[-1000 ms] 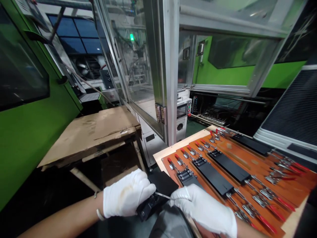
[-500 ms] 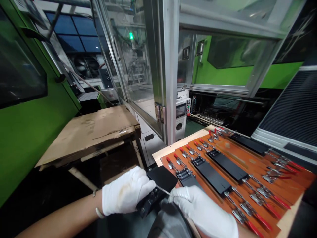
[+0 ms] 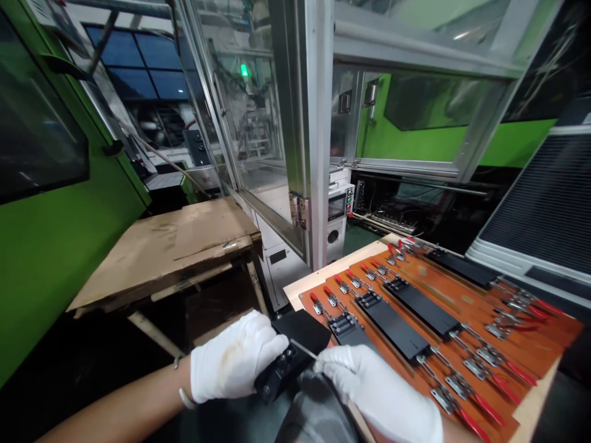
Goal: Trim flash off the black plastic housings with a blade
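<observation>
Both my hands wear white gloves. My left hand (image 3: 237, 358) is wrapped round a flat black plastic part (image 3: 295, 354), holding it tilted in front of me. My right hand (image 3: 376, 391) pinches a thin metal tool (image 3: 303, 349) whose tip rests on the black part near its connector end. To the right lies an orange jig board (image 3: 443, 295) with red-handled toggle clamps (image 3: 482, 400) and several black parts (image 3: 397, 321) clamped in its slots.
A worn cardboard-topped table (image 3: 175, 246) stands to the left. Green machine panels (image 3: 50, 246) flank the left side. An aluminium-framed glass enclosure (image 3: 307, 141) rises straight ahead. A ribbed dark panel (image 3: 545, 209) leans at the right.
The tool's tip has shifted slightly up and left along the black part. Both hands stay in nearly the same place, and the view has drifted a little.
</observation>
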Available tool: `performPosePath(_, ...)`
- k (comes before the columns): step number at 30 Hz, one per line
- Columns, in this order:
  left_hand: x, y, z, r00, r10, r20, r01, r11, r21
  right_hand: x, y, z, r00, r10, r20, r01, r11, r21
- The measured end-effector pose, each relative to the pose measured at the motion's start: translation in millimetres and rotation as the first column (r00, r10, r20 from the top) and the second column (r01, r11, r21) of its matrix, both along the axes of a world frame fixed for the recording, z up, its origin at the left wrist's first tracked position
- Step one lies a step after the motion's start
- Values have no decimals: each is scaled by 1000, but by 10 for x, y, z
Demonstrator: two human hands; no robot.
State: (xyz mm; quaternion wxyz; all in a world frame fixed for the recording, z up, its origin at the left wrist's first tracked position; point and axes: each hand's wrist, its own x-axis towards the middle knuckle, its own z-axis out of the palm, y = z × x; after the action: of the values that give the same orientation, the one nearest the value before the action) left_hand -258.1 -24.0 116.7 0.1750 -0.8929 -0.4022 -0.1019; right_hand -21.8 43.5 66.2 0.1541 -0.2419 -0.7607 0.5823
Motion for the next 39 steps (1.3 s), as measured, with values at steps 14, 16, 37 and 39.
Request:
performPosePath(14,-43,-65,-6,1000,19,-19,-19,1000,10,-32,-115,58,997,-22,74,24,999,-34)
performPosePath(16,-48,-66,-13,1000,15,-27,-15,1000,-12,-36,-146,64,997,-54,62,55,998,-6)
performPosePath(37,-46,-26,-18,1000,0,-6,0,1000,-2,-47,-238,222,999,46,10,-44,985,-164)
performPosePath(39,-43,-13,-11,1000,9,5,-9,1000,-12,-44,-232,180,1000,-29,7,29,990,-136)
